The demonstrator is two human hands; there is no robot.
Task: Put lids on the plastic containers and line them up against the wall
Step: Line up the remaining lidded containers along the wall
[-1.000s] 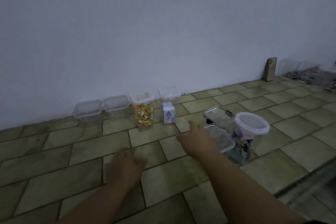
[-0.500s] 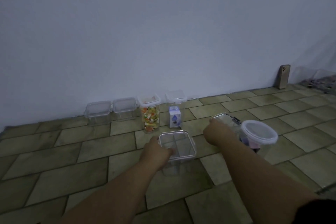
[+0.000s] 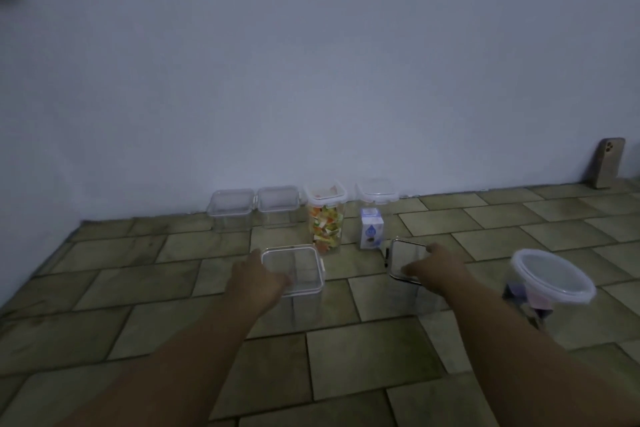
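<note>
The low clear square lidded container (image 3: 228,208) starts the row against the pale wall (image 3: 311,80), with bare olive floor tiles (image 3: 121,270) open to its left. A second low clear container (image 3: 278,204) touches it. Nearer us, the left hand (image 3: 258,279) grips the near-left rim of a clear square white-rimmed container (image 3: 304,274), fingers curled over the edge. This one is well apart from the row, with free tiles around it. Behind it, by the wall, we see a tall clear container of coloured pieces (image 3: 325,218), then a tall clear lidded container (image 3: 377,196) holding a small white-and-blue carton (image 3: 371,227). The right hand (image 3: 440,270) pinches a dark-rimmed clear lid (image 3: 401,258) between thumb and fingers; we cannot tell what lies under it. Just right of it, a clear tub with a round white lid (image 3: 554,279) stands in the way. A gold phone (image 3: 611,163) leans on the wall, far right.
</note>
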